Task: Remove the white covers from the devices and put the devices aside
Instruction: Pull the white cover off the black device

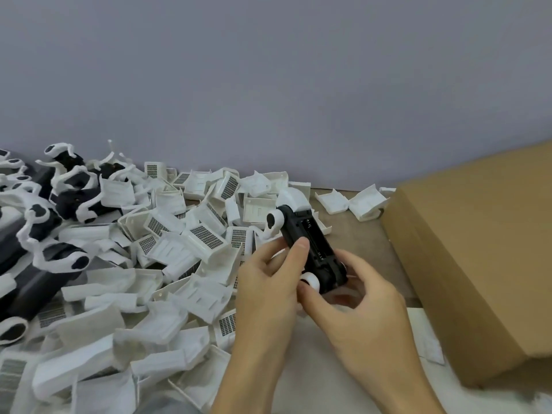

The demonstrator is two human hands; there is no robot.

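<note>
Head view, looking down at a black device (310, 249) held above the desk (355, 234), with both hands working at its near end. The left hand (268, 282) grips the device from the left, thumb (300, 249) laid across its open black face, fingers curled behind it. The right hand (358, 297) curls round the near end from the right, thumb and forefinger closing near a white round piece (310, 280) at that end. A second white round piece (274, 221) and a white cover (294, 198) sit at the far end; whether that cover is attached to the device or lies behind it cannot be told.

To the left lies a heap of removed white covers (167, 255), many showing gridded labels. Farther left, a pile of black devices (53, 213) with white fittings. A brown cardboard box (466, 249) stands at the right.

Judged step: freeing the remaining white part from the device in hand. To do it well, the left hand should hold the body steady while the right hand works the white piece loose along its own fit rather than prying sideways, since thin plastic clips may snap. Keeping the thumb clear of the open recess avoids pressing on the contacts inside. Once bare, the device belongs with the black pile, the cover on the heap.
</note>
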